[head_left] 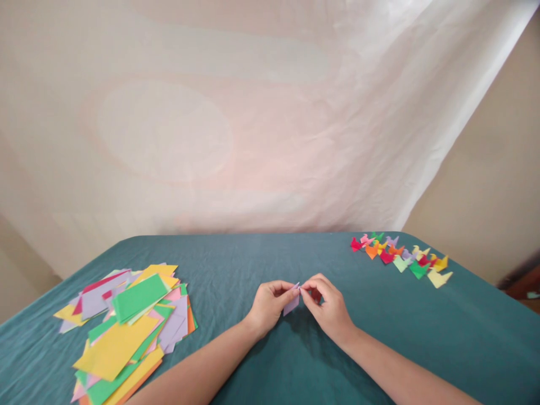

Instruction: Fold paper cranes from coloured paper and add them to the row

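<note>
Between my two hands is a small folded piece of lilac paper (292, 304), held just above the cloth near the middle of the table. My left hand (270, 302) pinches its upper left side between thumb and fingers. With thumb and fingertips closed, my right hand (325, 304) grips the paper's upper right tip. A narrow point of the paper sticks up between the fingertips. The lower part of the paper hangs below my left thumb, and the fingers cover some of its folds.
A loose heap of coloured paper rectangles (113, 349) lies at the left. Several small folded paper birds (418, 270) stand in rows at the far right. A dark green cloth (236, 259) covers the table, and a pale sheet (261, 140) hangs behind it.
</note>
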